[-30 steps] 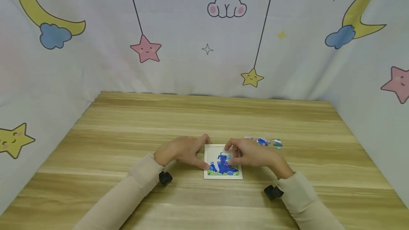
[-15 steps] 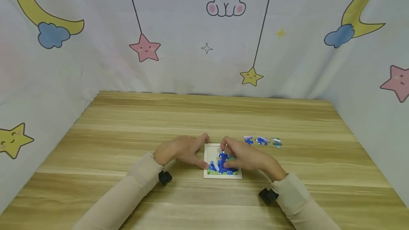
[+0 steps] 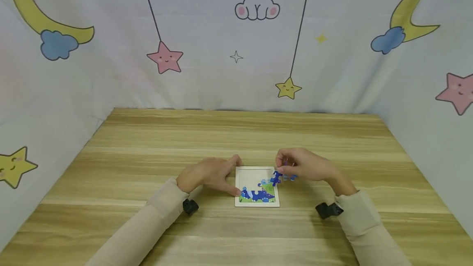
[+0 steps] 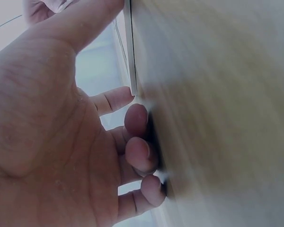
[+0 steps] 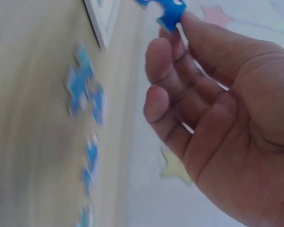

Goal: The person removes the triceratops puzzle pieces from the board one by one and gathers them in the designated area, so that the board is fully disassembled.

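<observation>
A white square puzzle tray [image 3: 256, 205] lies on the table, with blue-and-green pieces [image 3: 258, 195] along its lower part and right side; its upper part shows bare board. My left hand [image 3: 212, 174] touches the tray's left side, thumb at the lower corner and index finger at the upper one. In the left wrist view the left hand's [image 4: 61, 118] other fingers rest loosely against the table. Thumb and fingertips of my right hand [image 3: 308, 165] pinch a blue puzzle piece [image 5: 173, 14] at the tray's right edge, raised in the right wrist view.
Several loose puzzle pieces [image 5: 80, 85] lie on the wooden table [image 3: 166, 134] right of the tray, partly hidden by my right hand in the head view. A white printed curtain [image 3: 207, 81] stands behind the table and along both sides.
My right hand has lifted a blue piece from the middle of the tray and carried it right, leaving bare board there. The left hand has stayed at the tray's left side.
</observation>
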The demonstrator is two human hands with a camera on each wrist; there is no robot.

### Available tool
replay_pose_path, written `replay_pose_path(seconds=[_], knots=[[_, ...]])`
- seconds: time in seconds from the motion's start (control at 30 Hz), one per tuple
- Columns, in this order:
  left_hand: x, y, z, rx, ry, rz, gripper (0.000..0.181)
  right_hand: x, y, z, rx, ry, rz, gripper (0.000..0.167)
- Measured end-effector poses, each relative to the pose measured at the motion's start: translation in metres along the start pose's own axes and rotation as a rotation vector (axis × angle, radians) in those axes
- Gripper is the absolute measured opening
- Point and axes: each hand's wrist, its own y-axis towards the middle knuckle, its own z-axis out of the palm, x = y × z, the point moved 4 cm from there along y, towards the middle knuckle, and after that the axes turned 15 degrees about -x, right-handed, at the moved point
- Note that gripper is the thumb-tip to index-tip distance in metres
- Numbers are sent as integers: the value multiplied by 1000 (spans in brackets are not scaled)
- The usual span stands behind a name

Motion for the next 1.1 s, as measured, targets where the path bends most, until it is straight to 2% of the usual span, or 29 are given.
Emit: replay_pose_path(seconds=[0.2,0.4,0.6,0.77,0.93,1.1], knots=[[0,-1,0,4,9,-1,79,-26,-19,-39,-15,-78,58,7],[0,-1,0,2,2,4,80,-45,-28,-49,10,-114,81,8],[-2,-2,-2,-3,7,17,80,-50,-25,-44,-13,-146,95,7],[-2,-1,-1,2,0,17,81,-43,-21,-38,-22,-162,106,4],[-2,-1,-1,7,4,9,81,-27,-10,-14,25,-138,37,5],[0,-1,0,6,0,5,80,-10,1,17,82,-93,-8,21]])
